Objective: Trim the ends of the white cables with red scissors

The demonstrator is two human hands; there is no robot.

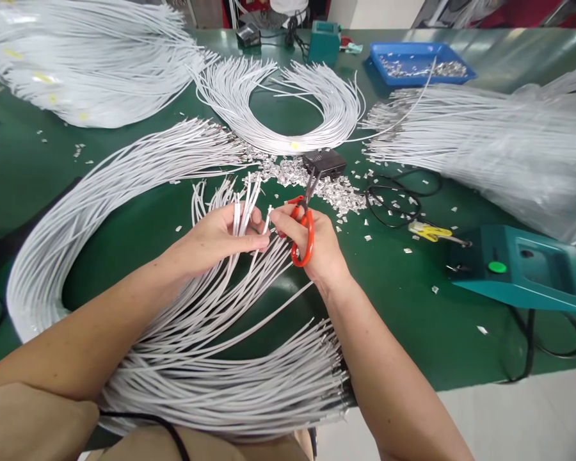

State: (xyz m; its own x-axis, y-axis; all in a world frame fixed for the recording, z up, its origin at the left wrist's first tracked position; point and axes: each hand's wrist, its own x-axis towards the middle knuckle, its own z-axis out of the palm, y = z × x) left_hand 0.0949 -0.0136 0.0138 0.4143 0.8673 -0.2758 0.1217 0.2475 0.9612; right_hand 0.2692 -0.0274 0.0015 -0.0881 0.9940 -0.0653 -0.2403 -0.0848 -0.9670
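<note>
Above the green table [388, 307], the left hand [216, 235] grips several white cables [243, 221] upright; the right hand [322, 240] holds the red-handled scissors [304, 204], blades pointing away, its thumb near one cable's end. A loosened left grip could scatter the cables; a turned right wrist could nick them.

Tabletop [413, 301]: plain dark green was shown.
Wires [43, 275]: white was seen throughout, dotted with yellow marks [43, 77] at upper left.
Scissors [310, 234], centre: the handles were coloured orange-red.
Scattered bits [343, 195], centre: silvery white was shown.
Small box [325, 163], centre: black was seen.
Tray [398, 81], upper right: it was coloured blue.
Machine [532, 282], right: teal was set off by a green button [497, 267].
Sleeve [19, 416], lower left: plain tan was shown.
</note>
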